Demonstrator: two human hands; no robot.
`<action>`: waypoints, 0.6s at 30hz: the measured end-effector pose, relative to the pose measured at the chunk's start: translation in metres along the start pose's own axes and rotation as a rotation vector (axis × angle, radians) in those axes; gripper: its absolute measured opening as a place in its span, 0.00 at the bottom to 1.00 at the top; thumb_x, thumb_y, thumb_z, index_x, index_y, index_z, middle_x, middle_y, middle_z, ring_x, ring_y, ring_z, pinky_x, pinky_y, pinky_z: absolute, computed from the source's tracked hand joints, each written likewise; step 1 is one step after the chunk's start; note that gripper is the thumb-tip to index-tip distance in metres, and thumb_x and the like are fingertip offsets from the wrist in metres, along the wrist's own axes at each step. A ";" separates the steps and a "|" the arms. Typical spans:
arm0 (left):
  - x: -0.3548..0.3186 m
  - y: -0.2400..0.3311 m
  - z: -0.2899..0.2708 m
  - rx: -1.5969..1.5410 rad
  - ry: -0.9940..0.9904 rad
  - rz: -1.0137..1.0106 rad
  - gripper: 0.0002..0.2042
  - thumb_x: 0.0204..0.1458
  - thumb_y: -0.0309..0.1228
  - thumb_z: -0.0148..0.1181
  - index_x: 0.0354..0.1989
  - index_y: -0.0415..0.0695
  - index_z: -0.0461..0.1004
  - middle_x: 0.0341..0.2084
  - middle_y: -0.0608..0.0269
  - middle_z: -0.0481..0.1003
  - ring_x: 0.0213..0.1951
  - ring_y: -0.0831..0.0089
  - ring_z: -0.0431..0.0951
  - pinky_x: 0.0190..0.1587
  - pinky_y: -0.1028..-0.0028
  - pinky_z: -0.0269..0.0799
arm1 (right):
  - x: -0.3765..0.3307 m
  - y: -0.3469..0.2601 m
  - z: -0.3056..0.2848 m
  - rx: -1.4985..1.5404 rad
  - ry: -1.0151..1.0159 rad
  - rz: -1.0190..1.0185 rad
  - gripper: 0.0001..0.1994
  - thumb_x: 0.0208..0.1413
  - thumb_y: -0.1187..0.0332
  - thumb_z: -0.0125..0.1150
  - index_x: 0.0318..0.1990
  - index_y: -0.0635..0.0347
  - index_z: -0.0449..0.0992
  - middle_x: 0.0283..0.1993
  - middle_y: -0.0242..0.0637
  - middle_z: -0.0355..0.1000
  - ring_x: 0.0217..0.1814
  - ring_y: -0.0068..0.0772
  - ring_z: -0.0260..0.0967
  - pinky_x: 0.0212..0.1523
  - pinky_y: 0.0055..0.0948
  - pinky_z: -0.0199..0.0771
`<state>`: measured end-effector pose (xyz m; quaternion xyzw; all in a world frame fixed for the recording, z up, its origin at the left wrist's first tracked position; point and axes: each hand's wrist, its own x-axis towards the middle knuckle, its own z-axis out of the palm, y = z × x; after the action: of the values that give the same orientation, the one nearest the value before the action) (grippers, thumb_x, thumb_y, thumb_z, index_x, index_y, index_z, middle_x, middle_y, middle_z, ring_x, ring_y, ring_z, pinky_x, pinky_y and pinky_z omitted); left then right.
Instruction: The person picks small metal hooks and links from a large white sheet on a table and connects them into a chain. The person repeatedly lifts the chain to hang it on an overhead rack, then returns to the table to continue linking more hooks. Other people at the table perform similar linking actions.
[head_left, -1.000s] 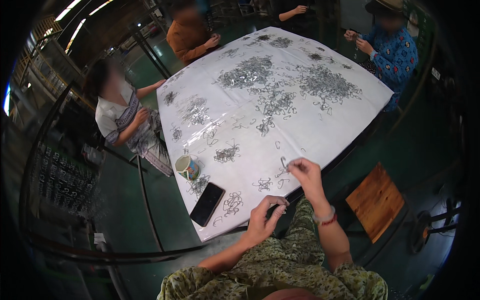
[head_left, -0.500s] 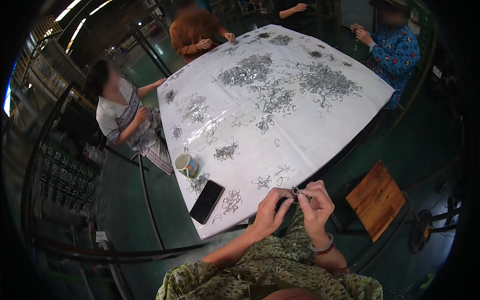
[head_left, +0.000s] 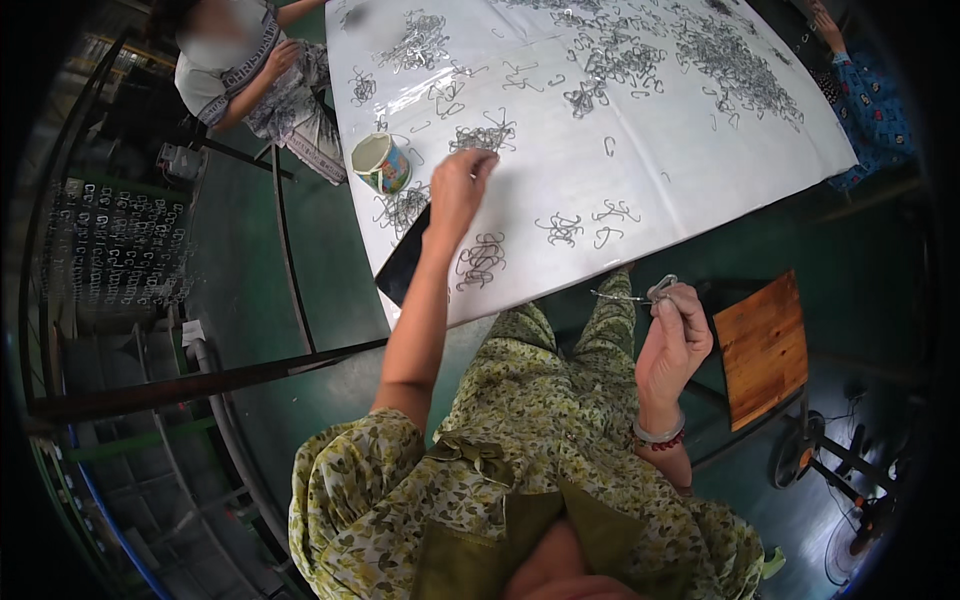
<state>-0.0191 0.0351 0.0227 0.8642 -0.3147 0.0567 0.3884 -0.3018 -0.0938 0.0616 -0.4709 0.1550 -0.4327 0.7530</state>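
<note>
My right hand (head_left: 676, 345) is off the near table edge, pinching several small linked metal hooks (head_left: 660, 287); a thin end of them sticks out to the left. My left hand (head_left: 460, 192) reaches over the white-covered table (head_left: 540, 230), beside a pile of bent wire hooks (head_left: 485, 136). Its fingers are pressed together, and whether anything is between them is hidden. Just left of it stands a printed cup (head_left: 382, 165). A black phone (head_left: 404, 265) lies under my left forearm, partly covered by it.
More hook piles (head_left: 745, 75) spread over the table's far side, with smaller ones (head_left: 482, 262) near the front edge. One person (head_left: 245, 80) is at the left; a blue sleeve (head_left: 872, 115) shows at far right. A wooden stool (head_left: 762, 350) stands to my right.
My hands were together at the table edge and are now apart. The left has moved forward and left over the table; the right keeps the hooks. The view has tilted down.
</note>
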 end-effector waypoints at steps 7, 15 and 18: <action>0.060 -0.043 0.037 0.405 -0.226 0.267 0.07 0.48 0.31 0.64 0.35 0.47 0.82 0.31 0.58 0.77 0.41 0.61 0.75 0.41 0.65 0.75 | 0.003 -0.002 -0.007 -0.030 0.030 0.016 0.05 0.53 0.85 0.56 0.35 0.68 0.77 0.37 0.35 0.69 0.37 0.22 0.61 0.38 0.23 0.63; 0.085 -0.039 0.041 0.517 -0.124 0.438 0.07 0.54 0.31 0.58 0.37 0.41 0.73 0.34 0.55 0.75 0.41 0.56 0.74 0.40 0.60 0.74 | 0.004 -0.015 -0.005 -0.054 0.042 -0.014 0.03 0.53 0.83 0.58 0.33 0.67 0.76 0.33 0.32 0.68 0.35 0.20 0.60 0.38 0.22 0.60; 0.093 -0.014 0.024 0.333 0.014 0.311 0.06 0.56 0.30 0.55 0.37 0.40 0.70 0.33 0.51 0.75 0.40 0.53 0.74 0.39 0.57 0.72 | 0.004 -0.017 -0.008 -0.083 0.042 -0.050 0.03 0.53 0.83 0.59 0.32 0.67 0.75 0.33 0.31 0.67 0.35 0.20 0.60 0.37 0.21 0.59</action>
<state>0.0597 -0.0214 0.0288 0.8571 -0.4276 0.1730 0.2294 -0.3131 -0.1044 0.0727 -0.4963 0.1771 -0.4543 0.7183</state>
